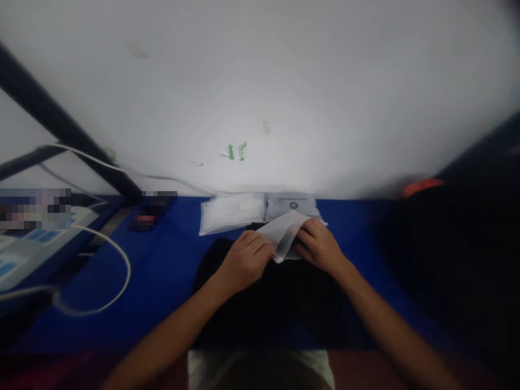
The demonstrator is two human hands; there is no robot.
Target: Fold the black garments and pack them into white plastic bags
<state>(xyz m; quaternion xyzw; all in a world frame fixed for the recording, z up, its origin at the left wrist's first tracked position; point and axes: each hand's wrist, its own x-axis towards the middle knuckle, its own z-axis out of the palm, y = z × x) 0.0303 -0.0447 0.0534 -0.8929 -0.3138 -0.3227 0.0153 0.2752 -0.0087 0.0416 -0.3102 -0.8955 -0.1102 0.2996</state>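
A whitish, partly see-through bag (284, 232) is held between my two hands, its edge folded open in a slant. My left hand (248, 257) has its fingers closed on the bag's left side. On the right side, my right hand (319, 245) pinches the bag, with its fingertips partly hidden behind the material. Black cloth (268, 309) lies under both hands. Just beyond them are a white plastic packet (231, 212) and, beside it, a greyish packet (290, 206) with a dark round mark.
Blue table surface (162, 260) spreads around the cloth. At the left are a power strip (44, 238), a looping white cable (128, 271) and a dark object (152, 211). A white wall (284, 81) stands behind. Dark material with an orange patch (422, 187) is at the right.
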